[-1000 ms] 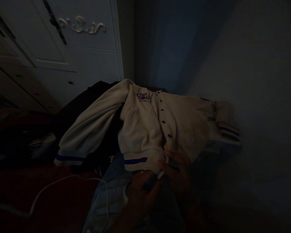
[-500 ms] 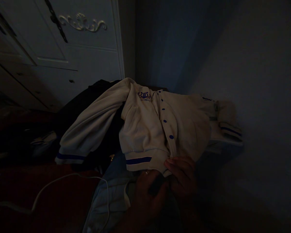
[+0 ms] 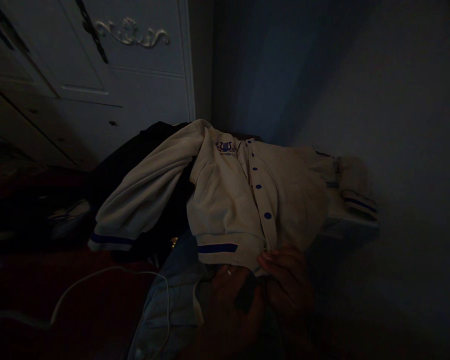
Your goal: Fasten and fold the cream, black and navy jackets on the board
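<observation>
A cream jacket [image 3: 225,200] with blue snap buttons, blue stripes on hem and cuffs and a chest emblem lies spread out in front of me. Its left-hand sleeve hangs down at an angle, and the other sleeve is folded at the far right. My left hand [image 3: 232,305] grips the hem from below, its fingertips hidden under the cloth; a ring shows on one finger. My right hand [image 3: 288,277] pinches the hem at the bottom of the button strip. The light is very dim.
A white cabinet [image 3: 150,95] with carved trim stands behind at left. Dark clothing [image 3: 135,145] lies beneath the sleeve. A white cable [image 3: 108,269] crosses the red floor [image 3: 97,310] and a light-blue padded surface [image 3: 165,310]. A wall [image 3: 405,125] rises at right.
The view has shifted slightly, so the scene sits a little farther right. Both hands keep their hold at the hem, and the bottom of the button strip looks slightly shifted.
</observation>
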Demonstrator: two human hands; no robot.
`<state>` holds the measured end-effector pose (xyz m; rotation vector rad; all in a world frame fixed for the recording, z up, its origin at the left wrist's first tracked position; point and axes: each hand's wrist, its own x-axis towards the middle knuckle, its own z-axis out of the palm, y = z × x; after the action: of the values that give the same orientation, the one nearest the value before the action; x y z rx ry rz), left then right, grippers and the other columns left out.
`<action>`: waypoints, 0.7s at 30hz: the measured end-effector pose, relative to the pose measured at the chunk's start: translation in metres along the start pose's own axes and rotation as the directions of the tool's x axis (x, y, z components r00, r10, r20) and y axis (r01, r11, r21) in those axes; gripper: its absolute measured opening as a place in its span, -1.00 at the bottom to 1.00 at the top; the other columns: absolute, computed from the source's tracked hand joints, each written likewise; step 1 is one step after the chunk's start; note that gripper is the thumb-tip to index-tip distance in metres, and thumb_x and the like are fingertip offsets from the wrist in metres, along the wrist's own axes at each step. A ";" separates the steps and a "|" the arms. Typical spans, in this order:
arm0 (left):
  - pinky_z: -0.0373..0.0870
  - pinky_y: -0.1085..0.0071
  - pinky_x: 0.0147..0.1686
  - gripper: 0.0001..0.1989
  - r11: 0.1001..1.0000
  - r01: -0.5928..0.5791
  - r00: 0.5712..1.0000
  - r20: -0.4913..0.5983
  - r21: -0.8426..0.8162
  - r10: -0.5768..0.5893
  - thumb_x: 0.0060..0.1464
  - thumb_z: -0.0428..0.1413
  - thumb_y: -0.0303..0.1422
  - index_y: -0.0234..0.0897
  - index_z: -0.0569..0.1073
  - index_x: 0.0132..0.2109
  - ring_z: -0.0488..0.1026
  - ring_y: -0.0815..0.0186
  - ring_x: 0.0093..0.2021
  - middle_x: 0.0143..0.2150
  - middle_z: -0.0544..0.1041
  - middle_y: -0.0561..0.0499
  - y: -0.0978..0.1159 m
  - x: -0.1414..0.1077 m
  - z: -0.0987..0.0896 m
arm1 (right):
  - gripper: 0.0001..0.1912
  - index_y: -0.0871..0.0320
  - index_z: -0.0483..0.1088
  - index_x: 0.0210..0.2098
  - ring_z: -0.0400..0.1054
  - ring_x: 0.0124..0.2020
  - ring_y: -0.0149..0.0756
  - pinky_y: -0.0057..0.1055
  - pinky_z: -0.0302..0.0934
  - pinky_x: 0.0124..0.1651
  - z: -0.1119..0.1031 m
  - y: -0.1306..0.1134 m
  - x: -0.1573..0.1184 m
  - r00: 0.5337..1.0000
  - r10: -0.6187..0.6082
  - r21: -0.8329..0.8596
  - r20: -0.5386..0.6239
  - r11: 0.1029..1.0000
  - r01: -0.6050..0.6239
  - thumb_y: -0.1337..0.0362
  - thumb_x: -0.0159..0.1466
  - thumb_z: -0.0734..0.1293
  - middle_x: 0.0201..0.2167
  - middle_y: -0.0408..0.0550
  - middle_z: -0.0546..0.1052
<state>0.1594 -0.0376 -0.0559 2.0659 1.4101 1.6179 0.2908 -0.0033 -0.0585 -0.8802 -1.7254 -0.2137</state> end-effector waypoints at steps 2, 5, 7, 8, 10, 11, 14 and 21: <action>0.43 0.42 -0.25 -0.89 1.000 -0.018 1.000 -0.013 0.015 0.019 0.17 0.03 -0.46 -0.20 0.38 -0.16 0.50 0.33 -0.30 -0.31 0.55 0.03 -0.002 -0.003 0.001 | -0.77 0.15 0.48 -0.22 0.38 -0.16 -0.41 -0.27 0.29 0.02 -0.001 -0.001 0.002 1.000 -0.014 -0.014 0.012 1.000 0.014 0.50 0.22 0.26 -0.33 -0.11 0.52; 0.44 0.37 -0.20 -0.87 0.997 -0.041 0.998 -0.053 0.067 0.045 0.14 0.09 -0.44 -0.19 0.40 -0.14 0.52 0.28 -0.27 -0.29 0.56 0.00 -0.006 -0.008 0.004 | -0.78 0.15 0.47 -0.24 0.37 -0.16 -0.39 -0.24 0.28 0.04 -0.001 -0.002 0.001 1.000 -0.011 -0.028 0.020 1.000 0.011 0.51 0.23 0.24 -0.34 -0.10 0.52; 0.42 0.37 -0.24 -0.89 0.998 -0.028 0.998 -0.054 0.063 0.032 0.12 0.10 -0.45 -0.19 0.40 -0.18 0.50 0.29 -0.33 -0.35 0.54 0.01 -0.007 -0.008 0.006 | -0.77 0.14 0.45 -0.26 0.36 -0.17 -0.40 -0.24 0.28 0.04 0.000 -0.002 0.000 1.000 0.008 -0.028 0.018 1.000 -0.007 0.53 0.21 0.24 -0.36 -0.11 0.51; 0.41 0.37 -0.25 -0.89 0.999 -0.016 0.999 -0.029 0.039 0.017 0.11 0.09 -0.47 -0.20 0.41 -0.19 0.49 0.30 -0.34 -0.36 0.54 0.01 -0.006 -0.007 0.006 | -0.77 0.14 0.44 -0.28 0.35 -0.19 -0.41 -0.25 0.28 0.04 0.001 -0.002 -0.001 1.000 0.016 -0.022 0.017 1.000 -0.015 0.54 0.20 0.24 -0.38 -0.12 0.50; 0.40 0.39 -0.26 -0.86 1.000 0.013 0.999 0.038 -0.023 -0.012 0.12 0.05 -0.53 -0.22 0.41 -0.20 0.49 0.32 -0.32 -0.34 0.55 0.00 -0.005 -0.003 0.005 | -0.77 0.14 0.42 -0.32 0.34 -0.22 -0.43 -0.26 0.28 0.04 0.002 -0.001 -0.002 0.999 0.027 -0.009 0.024 1.000 -0.027 0.56 0.18 0.23 -0.41 -0.13 0.48; 0.39 0.40 -0.25 -0.85 0.999 0.017 0.998 0.066 -0.048 -0.014 0.11 0.04 -0.55 -0.23 0.41 -0.19 0.49 0.32 -0.30 -0.33 0.55 -0.01 -0.005 -0.001 0.004 | -0.76 0.15 0.41 -0.34 0.34 -0.22 -0.44 -0.27 0.27 0.05 0.002 0.000 -0.001 0.999 0.026 -0.002 0.034 1.000 -0.026 0.58 0.17 0.22 -0.41 -0.14 0.48; 0.35 0.43 -0.29 -0.83 0.998 0.003 0.996 0.094 -0.064 0.003 0.10 0.01 -0.60 -0.25 0.41 -0.25 0.47 0.33 -0.30 -0.38 0.53 -0.01 -0.004 0.006 -0.001 | -0.73 0.16 0.39 -0.32 0.35 -0.17 -0.44 -0.25 0.23 0.13 0.001 0.002 0.000 0.998 0.002 0.004 0.067 1.000 -0.002 0.61 0.14 0.20 -0.36 -0.14 0.50; 0.29 0.45 -0.38 -0.71 0.995 -0.060 0.992 0.108 -0.075 0.068 0.04 -0.07 -0.68 -0.26 0.45 -0.28 0.44 0.38 -0.38 -0.41 0.54 0.01 -0.009 0.010 -0.006 | -0.69 0.17 0.37 -0.23 0.37 -0.11 -0.44 -0.26 0.26 0.17 0.000 0.004 -0.002 0.995 -0.010 -0.038 0.103 0.999 0.014 0.59 0.15 0.13 -0.29 -0.11 0.52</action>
<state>0.1495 -0.0280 -0.0524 2.1441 1.2446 1.5275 0.2932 -0.0014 -0.0611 -0.9232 -1.8278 -0.2135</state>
